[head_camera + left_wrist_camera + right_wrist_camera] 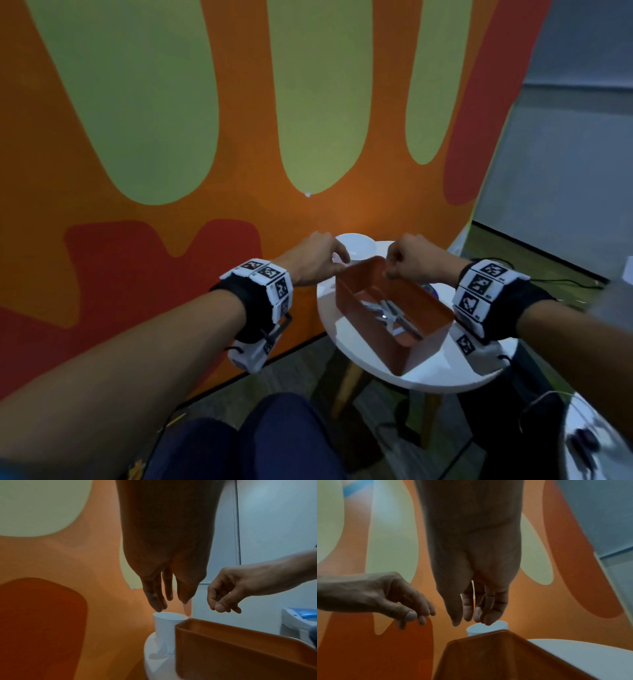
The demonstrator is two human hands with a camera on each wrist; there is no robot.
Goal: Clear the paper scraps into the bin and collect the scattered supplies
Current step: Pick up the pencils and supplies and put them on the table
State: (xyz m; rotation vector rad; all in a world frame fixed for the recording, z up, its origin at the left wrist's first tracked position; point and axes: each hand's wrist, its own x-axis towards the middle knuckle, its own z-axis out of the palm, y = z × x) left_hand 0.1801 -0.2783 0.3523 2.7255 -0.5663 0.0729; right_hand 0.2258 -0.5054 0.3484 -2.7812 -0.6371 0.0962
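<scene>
On a round white table point(359, 349) stands an orange tray point(394, 339), rectangular and open-topped, with pale, blurred supplies point(388, 313) lying on its floor; what they are cannot be told. At the tray's 11 o'clock, just beside its far corner, stands a white bin point(356, 245), a small cup-like cylinder, upright. No loose scraps can be made out on the table. The left hand point(310, 262) hangs over the bin's 9 o'clock rim, fingers point(154, 599) pointing down and only loosely bent, their tips just above the rim and holding nothing visible. The right hand point(416, 257) hovers over the tray's far corner, at the bin's 4 o'clock, with fingers curled in and thumb drawn up against the fingertips point(468, 613); whether anything is pinched between them cannot be told. The two hands are near each other but apart. Behind the table rises a wall point(171, 171) painted orange with green and red shapes.
</scene>
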